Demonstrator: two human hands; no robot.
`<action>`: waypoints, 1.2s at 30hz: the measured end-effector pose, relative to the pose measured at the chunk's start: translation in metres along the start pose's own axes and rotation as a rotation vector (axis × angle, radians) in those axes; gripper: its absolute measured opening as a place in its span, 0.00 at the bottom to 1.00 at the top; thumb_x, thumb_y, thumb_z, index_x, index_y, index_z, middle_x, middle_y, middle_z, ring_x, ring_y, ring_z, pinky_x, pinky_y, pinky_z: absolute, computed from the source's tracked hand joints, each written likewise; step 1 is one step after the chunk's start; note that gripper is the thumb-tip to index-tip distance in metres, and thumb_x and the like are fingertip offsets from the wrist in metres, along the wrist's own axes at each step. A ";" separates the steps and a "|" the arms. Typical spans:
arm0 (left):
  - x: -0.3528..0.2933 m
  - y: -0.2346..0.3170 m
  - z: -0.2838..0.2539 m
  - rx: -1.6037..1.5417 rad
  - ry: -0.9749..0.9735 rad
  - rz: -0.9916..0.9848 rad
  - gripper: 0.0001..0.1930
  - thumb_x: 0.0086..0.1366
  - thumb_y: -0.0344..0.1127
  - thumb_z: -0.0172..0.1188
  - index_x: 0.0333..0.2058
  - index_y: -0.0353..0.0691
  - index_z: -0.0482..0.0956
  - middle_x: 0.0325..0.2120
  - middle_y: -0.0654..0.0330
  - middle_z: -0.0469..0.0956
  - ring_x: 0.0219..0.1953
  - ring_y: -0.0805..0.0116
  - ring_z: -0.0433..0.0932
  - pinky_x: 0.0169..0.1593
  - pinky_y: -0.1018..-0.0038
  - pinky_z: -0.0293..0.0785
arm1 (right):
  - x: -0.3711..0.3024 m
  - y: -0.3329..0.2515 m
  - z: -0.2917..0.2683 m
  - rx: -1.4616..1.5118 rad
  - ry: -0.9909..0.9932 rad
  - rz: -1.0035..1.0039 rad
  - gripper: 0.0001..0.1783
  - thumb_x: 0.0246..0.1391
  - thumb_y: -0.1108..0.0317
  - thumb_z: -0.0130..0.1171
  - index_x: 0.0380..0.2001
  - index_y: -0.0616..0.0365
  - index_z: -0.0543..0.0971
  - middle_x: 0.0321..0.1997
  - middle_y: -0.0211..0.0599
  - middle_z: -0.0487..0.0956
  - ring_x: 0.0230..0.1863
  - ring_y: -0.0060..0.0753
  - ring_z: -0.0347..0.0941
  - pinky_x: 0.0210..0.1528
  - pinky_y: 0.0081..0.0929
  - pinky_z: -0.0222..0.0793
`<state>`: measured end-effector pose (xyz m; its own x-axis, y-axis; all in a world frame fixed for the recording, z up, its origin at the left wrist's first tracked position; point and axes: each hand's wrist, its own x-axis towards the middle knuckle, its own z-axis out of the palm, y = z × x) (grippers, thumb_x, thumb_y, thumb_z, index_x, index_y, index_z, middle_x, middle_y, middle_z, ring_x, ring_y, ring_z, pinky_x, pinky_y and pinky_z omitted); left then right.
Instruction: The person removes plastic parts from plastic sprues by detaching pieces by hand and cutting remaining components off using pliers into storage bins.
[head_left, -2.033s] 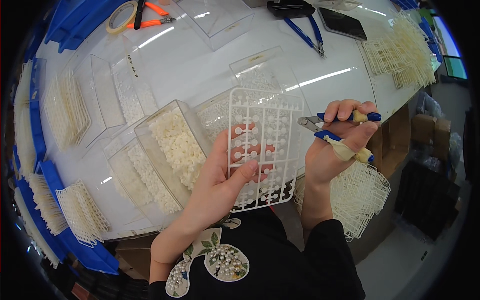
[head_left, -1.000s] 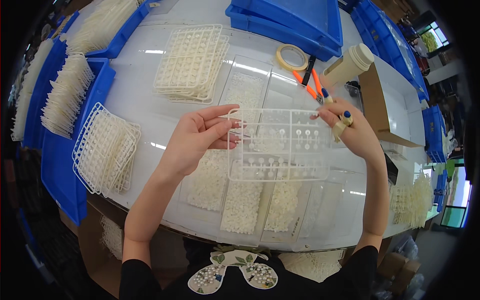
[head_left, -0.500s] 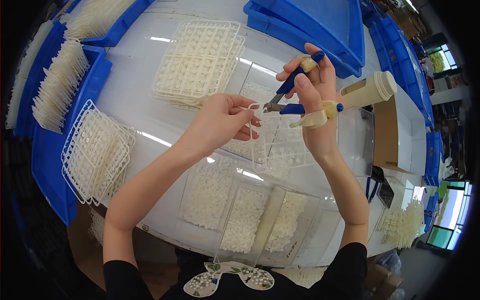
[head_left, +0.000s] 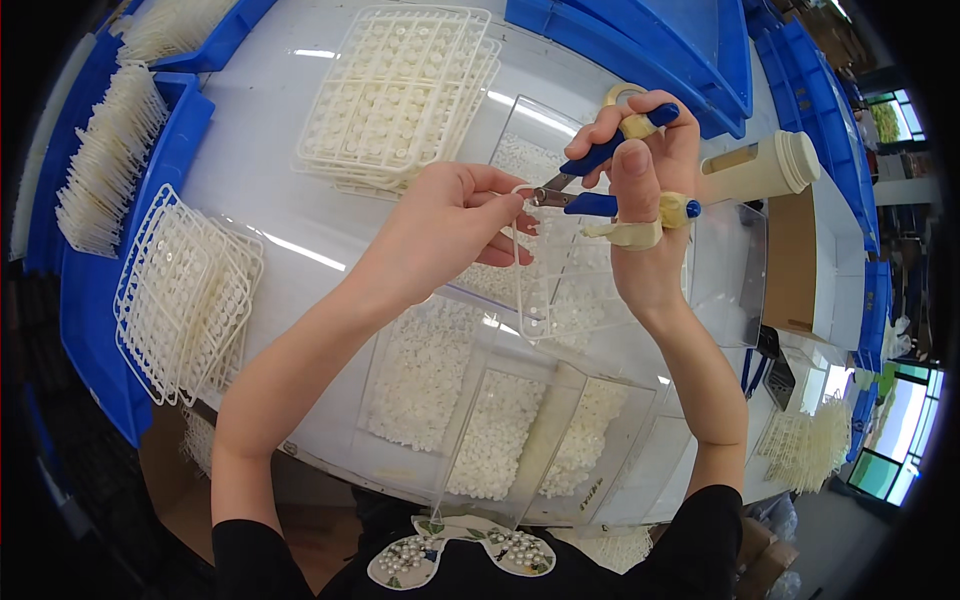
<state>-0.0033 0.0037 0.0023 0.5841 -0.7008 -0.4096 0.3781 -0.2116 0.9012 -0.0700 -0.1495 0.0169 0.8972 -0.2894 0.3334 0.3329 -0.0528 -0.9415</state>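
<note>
My left hand [head_left: 445, 230] pinches the upper left corner of a thin white plastic sprue frame [head_left: 519, 290], which hangs over a clear tray. In my right hand [head_left: 640, 190] is a pair of blue-handled nippers [head_left: 592, 205], with pale tape wrapped round its grips. The jaws of the nippers meet the frame's rim right beside my left fingertips. Whether the blades are closed is too small to tell. Below the frame lie small white plastic pieces [head_left: 565, 305], partly hidden by it. Closer to me, clear trays hold heaps of similar white pieces [head_left: 490, 430].
A stack of full sprue frames [head_left: 395, 100] lies at the back, another [head_left: 185, 295] leans at the left by a blue bin [head_left: 110, 345]. A lidded pale cup [head_left: 765, 170], a tape roll [head_left: 612, 95] and a cardboard box [head_left: 792, 250] stand right. Blue trays [head_left: 640, 55] sit behind.
Both hands, with the frame and nippers, have shifted slightly to the right in the picture. The nipper handles look closer together, and the jaws now sit right at my left fingertips.
</note>
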 end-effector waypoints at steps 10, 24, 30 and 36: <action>0.000 0.001 0.003 0.047 0.031 0.001 0.15 0.64 0.41 0.55 0.38 0.32 0.76 0.30 0.58 0.79 0.27 0.71 0.80 0.30 0.82 0.76 | -0.002 0.003 0.000 0.074 -0.039 -0.057 0.23 0.56 0.64 0.56 0.47 0.59 0.57 0.34 0.33 0.67 0.34 0.19 0.64 0.35 0.16 0.64; 0.001 -0.001 0.003 0.050 0.042 -0.016 0.16 0.63 0.40 0.56 0.41 0.31 0.76 0.32 0.57 0.79 0.28 0.72 0.81 0.31 0.82 0.77 | -0.006 -0.006 0.001 0.021 0.003 0.001 0.28 0.56 0.55 0.55 0.50 0.61 0.56 0.35 0.33 0.65 0.37 0.20 0.63 0.38 0.17 0.64; 0.000 0.000 0.003 0.056 0.017 0.013 0.17 0.61 0.39 0.58 0.42 0.30 0.75 0.32 0.57 0.79 0.29 0.72 0.81 0.33 0.81 0.77 | -0.008 -0.001 -0.001 0.053 -0.006 -0.025 0.26 0.56 0.57 0.56 0.47 0.60 0.57 0.35 0.32 0.65 0.36 0.18 0.62 0.34 0.16 0.64; 0.000 0.001 0.004 0.085 0.027 0.011 0.18 0.60 0.38 0.59 0.43 0.29 0.75 0.32 0.58 0.80 0.29 0.72 0.81 0.34 0.81 0.77 | -0.009 -0.002 -0.002 0.082 -0.031 -0.017 0.26 0.55 0.58 0.58 0.47 0.59 0.57 0.35 0.31 0.65 0.35 0.17 0.62 0.33 0.15 0.64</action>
<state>-0.0063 0.0007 0.0037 0.6077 -0.6848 -0.4022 0.3096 -0.2620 0.9140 -0.0796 -0.1483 0.0157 0.8996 -0.2590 0.3517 0.3694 0.0217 -0.9290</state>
